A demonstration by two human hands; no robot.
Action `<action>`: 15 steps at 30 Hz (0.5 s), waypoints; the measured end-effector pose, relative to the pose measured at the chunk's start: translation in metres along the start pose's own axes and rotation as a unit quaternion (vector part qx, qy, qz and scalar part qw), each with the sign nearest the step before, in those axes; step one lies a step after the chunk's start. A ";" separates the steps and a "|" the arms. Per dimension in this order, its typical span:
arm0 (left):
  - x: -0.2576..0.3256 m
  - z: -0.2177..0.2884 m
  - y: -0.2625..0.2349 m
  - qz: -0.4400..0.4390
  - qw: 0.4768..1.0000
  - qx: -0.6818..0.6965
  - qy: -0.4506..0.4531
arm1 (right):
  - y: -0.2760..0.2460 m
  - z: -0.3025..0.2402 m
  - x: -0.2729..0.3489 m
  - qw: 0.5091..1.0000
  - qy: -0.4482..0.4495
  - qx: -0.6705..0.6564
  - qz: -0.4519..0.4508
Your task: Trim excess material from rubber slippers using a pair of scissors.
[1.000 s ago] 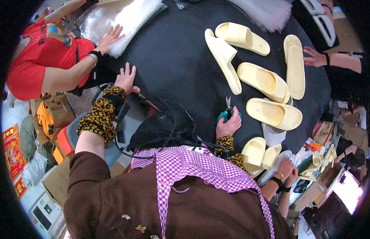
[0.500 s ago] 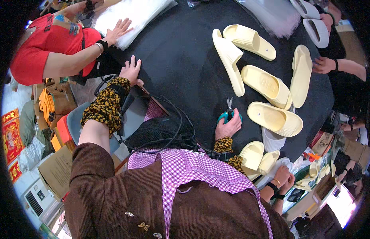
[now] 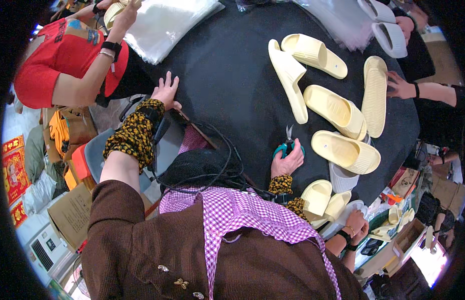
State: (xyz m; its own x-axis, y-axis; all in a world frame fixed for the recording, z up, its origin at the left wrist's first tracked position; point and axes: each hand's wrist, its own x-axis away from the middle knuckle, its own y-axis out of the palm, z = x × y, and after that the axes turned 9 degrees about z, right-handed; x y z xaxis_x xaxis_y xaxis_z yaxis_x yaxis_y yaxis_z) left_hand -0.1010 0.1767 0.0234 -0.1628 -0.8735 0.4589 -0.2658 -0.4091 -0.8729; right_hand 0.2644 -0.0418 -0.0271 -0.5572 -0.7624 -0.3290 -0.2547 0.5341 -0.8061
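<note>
My left hand lies on the edge of the black table, fingers spread and holding nothing. Closed around the teal handles of small scissors is my right hand; the bare blades point away from me and stand slightly apart. To the right of the scissors lie several pale yellow slippers, the closest being one slipper with its strap to the right. Under it a white slipper shows in part. Another yellow slipper leans on its side farther off.
Clear plastic bags are stacked at the far left, beside a person in red holding a yellow slipper. At the right, another person's hand touches an upturned slipper. Black cables loop near my lap. More hands work at lower right.
The person in red has lifted a hand off the bags and now holds a slipper. At the right, a hand has reached the slipper there, which now shows its sole. My hands have barely moved.
</note>
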 end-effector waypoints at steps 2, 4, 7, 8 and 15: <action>0.000 -0.001 0.000 -0.004 1.000 0.000 -0.001 | 0.001 0.000 0.000 1.000 -0.003 -0.001 0.000; 0.000 -0.005 0.004 -0.007 1.000 0.011 -0.002 | 0.003 0.001 0.001 1.000 -0.007 -0.002 0.000; 0.002 -0.003 0.002 0.004 1.000 0.020 0.002 | 0.005 0.004 0.002 1.000 -0.011 -0.001 0.008; 0.002 -0.003 0.002 0.005 1.000 0.022 0.001 | 0.004 0.002 0.001 1.000 -0.004 0.000 0.003; 0.002 -0.005 0.002 0.006 1.000 0.024 -0.001 | 0.004 -0.001 0.002 1.000 0.005 -0.003 -0.004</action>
State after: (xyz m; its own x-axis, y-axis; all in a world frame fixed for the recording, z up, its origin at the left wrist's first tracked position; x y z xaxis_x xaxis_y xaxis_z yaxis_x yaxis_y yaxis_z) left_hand -0.1067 0.1757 0.0234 -0.1645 -0.8789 0.4477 -0.2171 -0.4105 -0.8856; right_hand 0.2614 -0.0407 -0.0301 -0.5633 -0.7626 -0.3180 -0.2629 0.5303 -0.8060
